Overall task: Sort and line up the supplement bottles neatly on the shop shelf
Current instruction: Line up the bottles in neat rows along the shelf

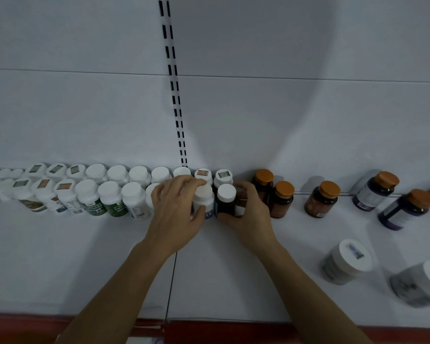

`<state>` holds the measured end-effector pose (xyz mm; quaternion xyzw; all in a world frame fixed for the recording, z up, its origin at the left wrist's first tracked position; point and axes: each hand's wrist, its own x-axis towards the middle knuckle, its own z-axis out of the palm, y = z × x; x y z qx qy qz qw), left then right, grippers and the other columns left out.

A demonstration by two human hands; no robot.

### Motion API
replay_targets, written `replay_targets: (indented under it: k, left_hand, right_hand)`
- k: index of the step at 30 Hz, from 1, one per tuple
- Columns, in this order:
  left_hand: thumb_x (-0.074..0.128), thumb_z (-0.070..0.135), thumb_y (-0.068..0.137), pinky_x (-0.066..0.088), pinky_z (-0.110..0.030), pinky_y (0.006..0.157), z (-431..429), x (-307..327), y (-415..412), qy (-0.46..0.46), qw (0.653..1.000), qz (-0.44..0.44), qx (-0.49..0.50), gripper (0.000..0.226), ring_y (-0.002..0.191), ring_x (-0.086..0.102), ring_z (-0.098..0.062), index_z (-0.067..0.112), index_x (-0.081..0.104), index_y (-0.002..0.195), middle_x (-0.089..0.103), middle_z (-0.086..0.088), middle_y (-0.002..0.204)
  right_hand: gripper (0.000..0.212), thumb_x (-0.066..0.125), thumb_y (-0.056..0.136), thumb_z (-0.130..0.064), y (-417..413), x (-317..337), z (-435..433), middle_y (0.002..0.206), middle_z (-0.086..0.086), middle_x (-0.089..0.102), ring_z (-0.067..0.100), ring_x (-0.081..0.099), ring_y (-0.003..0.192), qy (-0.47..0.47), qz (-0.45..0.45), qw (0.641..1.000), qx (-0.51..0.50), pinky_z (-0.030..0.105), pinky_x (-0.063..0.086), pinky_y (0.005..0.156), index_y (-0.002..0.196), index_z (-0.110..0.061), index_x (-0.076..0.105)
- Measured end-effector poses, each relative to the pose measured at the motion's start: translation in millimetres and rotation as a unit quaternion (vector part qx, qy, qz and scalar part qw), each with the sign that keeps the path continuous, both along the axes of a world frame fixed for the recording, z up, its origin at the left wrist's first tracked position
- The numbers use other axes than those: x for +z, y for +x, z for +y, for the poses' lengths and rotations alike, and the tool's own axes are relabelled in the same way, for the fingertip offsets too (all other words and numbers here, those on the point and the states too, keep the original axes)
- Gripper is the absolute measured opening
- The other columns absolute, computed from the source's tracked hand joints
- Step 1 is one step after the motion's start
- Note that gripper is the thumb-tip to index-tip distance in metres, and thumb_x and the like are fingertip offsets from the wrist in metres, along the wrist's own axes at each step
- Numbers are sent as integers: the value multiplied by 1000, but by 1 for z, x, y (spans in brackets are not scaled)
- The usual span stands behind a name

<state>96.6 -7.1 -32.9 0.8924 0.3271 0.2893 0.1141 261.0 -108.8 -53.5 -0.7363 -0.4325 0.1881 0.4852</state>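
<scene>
Head view: left hand (174,212) fingers curled round white bottle (204,201), right hand (252,214) gripping dark white-capped bottle (225,203). Both upright, touching, mid-frame, ending the two-deep white-capped rows (97,192); row count unclear at blurred left edge. Right: five orange-capped bottles (320,199), three amber, two purple-labelled. Lower right: two white tubs (345,261).

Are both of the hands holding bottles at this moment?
Yes: the left hand grips a white bottle, and the right hand grips a dark bottle with a white cap.
</scene>
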Motion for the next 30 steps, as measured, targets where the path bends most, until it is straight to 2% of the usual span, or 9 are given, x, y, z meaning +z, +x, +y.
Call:
replay_targets:
  k: [6,9,14,16,18,22,24,27,30]
  left_hand:
    - [65,21,81,42,-42,101,6,8,-14,-26,998,-34,-35,47,120,52,-20,22,59,128,52,5,130]
    - [62,26,82,37,-38,103,9,6,-20,-32,999,-19,-28,47,122,51,-19,25,58,129,52,6,132]
    - [62,28,82,30,-35,98,10,0,-18,-3,1000,4,-24,41,121,51,-21,26,61,122,54,8,128]
    - [58,32,82,31,-38,99,11,1,-18,-1,999,9,-31,40,121,50,-22,26,60,122,55,7,129]
    - [53,37,83,35,-44,99,12,2,-19,-6,999,15,-39,42,121,50,-23,26,60,122,55,5,129]
    - [67,25,83,36,-47,99,13,8,-17,-21,999,11,-43,41,122,48,-23,25,60,124,52,3,132]
    - [70,20,84,36,-46,98,17,13,-12,-15,998,2,-56,42,121,48,-24,25,61,124,51,3,131]
    - [68,18,86,33,-41,95,22,23,-2,-7,996,-11,-88,39,120,48,-25,23,62,124,53,2,127]
    - [60,22,84,36,-43,95,27,37,21,0,991,-6,-133,36,119,50,-24,24,63,120,55,4,124]
  right_hand:
    - [84,90,73,-21,3,-3,-3,126,-13,59,4,56,112,-18,15,1000,-11,21,48,92,143,-22,44]
    - [76,87,75,-20,-1,-2,1,126,-10,65,4,60,110,-19,13,1000,-15,19,51,92,141,-21,49]
    - [70,88,74,-21,-4,-2,1,116,-13,65,0,58,101,-25,-10,999,-31,2,43,77,135,-18,55]
    - [66,88,75,-23,-7,-1,1,113,-14,64,1,58,99,-25,-17,999,-45,9,48,82,133,-18,56]
    - [64,87,75,-24,-8,-1,1,116,-11,67,5,60,100,-32,-27,998,-56,26,55,89,132,-20,57]
    - [80,88,75,-27,-12,7,-5,136,-2,61,15,60,119,-75,-37,996,-44,39,55,98,143,-20,47]
    - [75,84,80,-26,-11,16,-14,137,-2,56,10,57,114,-81,-86,991,-56,34,55,94,145,-22,46]
    - [37,72,90,-22,4,42,-36,118,-1,59,13,57,96,-52,-228,964,-130,31,51,82,125,-19,61]
    - [37,69,91,-27,34,63,-47,124,4,61,24,58,111,-67,-270,939,-200,34,49,86,127,-16,63]
